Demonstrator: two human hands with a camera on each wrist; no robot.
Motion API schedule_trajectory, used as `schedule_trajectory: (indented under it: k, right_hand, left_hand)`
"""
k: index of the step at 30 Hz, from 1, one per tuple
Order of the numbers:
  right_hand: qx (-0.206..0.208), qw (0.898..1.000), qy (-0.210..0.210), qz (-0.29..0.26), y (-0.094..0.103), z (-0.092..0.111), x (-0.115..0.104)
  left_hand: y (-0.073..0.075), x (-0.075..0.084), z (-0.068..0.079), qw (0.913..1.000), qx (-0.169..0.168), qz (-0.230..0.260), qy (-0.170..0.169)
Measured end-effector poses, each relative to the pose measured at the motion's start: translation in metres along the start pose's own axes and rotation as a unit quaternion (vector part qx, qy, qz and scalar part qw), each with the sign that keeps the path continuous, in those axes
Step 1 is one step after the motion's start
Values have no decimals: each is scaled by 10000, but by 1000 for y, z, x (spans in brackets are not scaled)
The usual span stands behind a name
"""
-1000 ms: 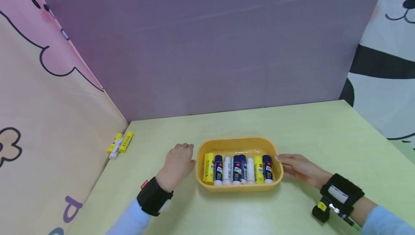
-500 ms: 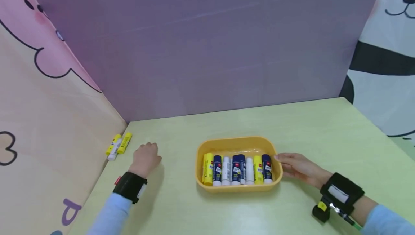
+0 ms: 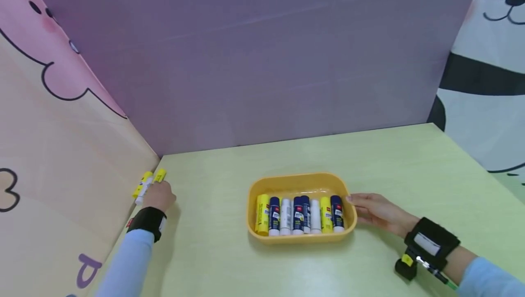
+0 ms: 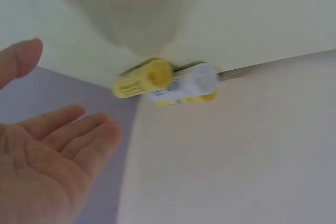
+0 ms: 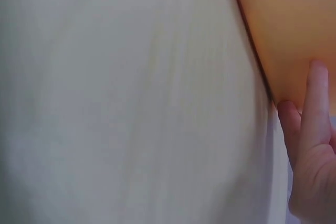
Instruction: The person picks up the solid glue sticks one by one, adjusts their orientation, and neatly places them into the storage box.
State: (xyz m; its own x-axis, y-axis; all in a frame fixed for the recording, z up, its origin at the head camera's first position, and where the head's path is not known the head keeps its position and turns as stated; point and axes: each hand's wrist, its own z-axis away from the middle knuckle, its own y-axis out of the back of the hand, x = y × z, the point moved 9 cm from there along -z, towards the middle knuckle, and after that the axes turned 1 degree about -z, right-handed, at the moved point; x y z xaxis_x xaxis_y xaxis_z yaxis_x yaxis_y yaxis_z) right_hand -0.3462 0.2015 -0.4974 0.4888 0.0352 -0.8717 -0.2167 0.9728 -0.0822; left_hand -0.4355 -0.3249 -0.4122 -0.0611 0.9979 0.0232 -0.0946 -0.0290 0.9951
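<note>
In the head view my left hand (image 3: 159, 196) reaches to several glue sticks at the table's left edge. Its thumb and fingers stand apart in the left wrist view, with nothing between them. Beyond the fingertips lie a yellow glue stick (image 4: 144, 78), a white glue stick (image 4: 191, 82) and, partly hidden behind them, another yellow one (image 4: 202, 98). My right hand (image 3: 379, 212) touches the right end of a yellow tray (image 3: 301, 238). Its fairly straight fingers (image 5: 316, 98) rest against the outer wall. Yellow, navy and white glue sticks (image 3: 285, 216) lie side by side in the tray.
The pale green table (image 3: 221, 260) meets a purple panel (image 3: 262, 60) at the back. A printed panel (image 3: 82, 160) stands along the left edge, right beside the loose glue sticks. A panda-print panel (image 3: 484, 119) is on the right.
My left hand has moved from beside the tray leftward across the table to the loose glue sticks. The right hand has stayed at the tray's right end.
</note>
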Motion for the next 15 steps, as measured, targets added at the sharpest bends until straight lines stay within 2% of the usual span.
schedule_trajectory:
  k: [4, 10, 15]
  right_hand:
    - [-30, 10000, -18, -11, -1, 0, -2]
    - [-20, 9993, 48, 377, -3, 3, -7]
    - [-25, 9963, 343, 793, -4, 4, -16]
  left_hand:
    - [-1, -20, -4, 9994, 153, 68, 314]
    - [-16, -40, -3, 9985, -111, 103, 535]
    - [-23, -49, -4, 9972, -276, 177, 667]
